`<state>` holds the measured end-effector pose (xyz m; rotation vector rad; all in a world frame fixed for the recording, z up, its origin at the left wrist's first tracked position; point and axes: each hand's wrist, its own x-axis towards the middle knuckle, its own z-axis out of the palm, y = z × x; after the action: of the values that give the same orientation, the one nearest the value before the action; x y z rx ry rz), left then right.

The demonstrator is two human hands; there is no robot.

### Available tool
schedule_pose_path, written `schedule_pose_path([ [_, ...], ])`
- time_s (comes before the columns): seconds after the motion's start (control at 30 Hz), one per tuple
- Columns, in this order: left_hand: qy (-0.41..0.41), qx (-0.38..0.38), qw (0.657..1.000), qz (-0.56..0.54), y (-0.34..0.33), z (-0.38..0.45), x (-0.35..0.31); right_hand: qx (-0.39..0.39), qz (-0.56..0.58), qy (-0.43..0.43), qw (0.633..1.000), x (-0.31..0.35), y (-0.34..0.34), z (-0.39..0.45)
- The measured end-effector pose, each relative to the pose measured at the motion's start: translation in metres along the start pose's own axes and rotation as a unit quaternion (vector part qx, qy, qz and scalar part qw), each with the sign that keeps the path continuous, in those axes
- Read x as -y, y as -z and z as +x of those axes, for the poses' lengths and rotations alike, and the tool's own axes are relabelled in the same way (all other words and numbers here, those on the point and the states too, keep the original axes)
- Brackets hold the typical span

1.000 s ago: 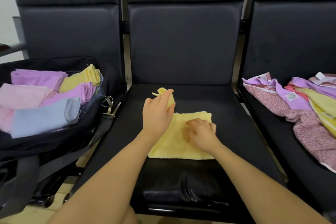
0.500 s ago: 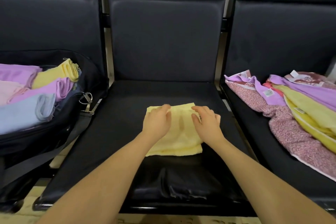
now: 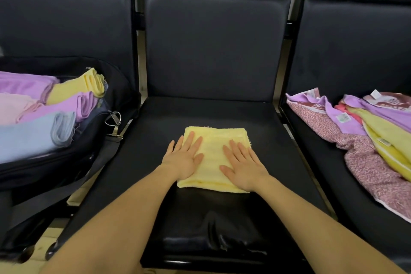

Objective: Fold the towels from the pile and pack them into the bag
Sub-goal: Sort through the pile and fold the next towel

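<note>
A pale yellow towel (image 3: 214, 151) lies folded into a small rectangle on the middle black seat (image 3: 213, 113). My left hand (image 3: 183, 158) presses flat on its left half, fingers straight and spread. My right hand (image 3: 243, 162) presses flat on its right half in the same way. On the left seat stands an open black bag (image 3: 73, 151) holding several folded towels (image 3: 44, 113) in purple, pink, yellow and blue. The unfolded pile of towels (image 3: 364, 138) lies on the right seat.
Three black padded seats stand in a row with metal frames between them. A metal clip and strap (image 3: 114, 124) hang from the bag's right side toward the middle seat. Pale floor (image 3: 44, 249) shows below left.
My left hand laid the lifted corner down, finishing the fold. Both hands then flattened onto the towel with fingers spread. The camera view shifted slightly to the right.
</note>
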<state>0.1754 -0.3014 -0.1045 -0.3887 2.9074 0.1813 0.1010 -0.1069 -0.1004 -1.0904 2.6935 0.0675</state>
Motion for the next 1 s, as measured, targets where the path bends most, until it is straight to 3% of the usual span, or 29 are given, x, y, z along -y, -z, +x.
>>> schedule_pose_path([
  [0.2,-0.049,-0.054,0.997,0.01,0.011,-0.019,0.001,-0.013,0.053,-0.014,0.998,0.006,0.003,-0.001],
  [0.33,-0.164,-0.13,0.978,0.005,0.023,-0.048,0.001,-0.119,0.118,0.029,0.985,0.013,0.007,-0.018],
  [0.4,-0.181,-0.151,0.972,-0.024,0.026,-0.059,0.002,-0.145,0.169,0.053,0.973,0.021,0.01,-0.027],
  [0.6,-0.165,-0.118,0.979,-0.04,0.012,-0.074,0.016,-0.128,0.288,0.049,0.948,0.023,0.002,-0.043],
  [0.73,-0.127,-0.111,0.969,-0.18,0.012,-0.076,0.018,-0.134,0.285,0.023,0.949,0.017,0.0,-0.05],
  [0.87,-0.096,-0.084,0.933,-0.336,0.018,-0.077,0.034,-0.119,0.286,0.015,0.951,0.011,0.0,-0.059],
  [1.0,-0.147,-0.057,0.959,-0.234,0.017,-0.08,0.048,-0.114,0.277,0.025,0.954,0.007,0.002,-0.066],
])
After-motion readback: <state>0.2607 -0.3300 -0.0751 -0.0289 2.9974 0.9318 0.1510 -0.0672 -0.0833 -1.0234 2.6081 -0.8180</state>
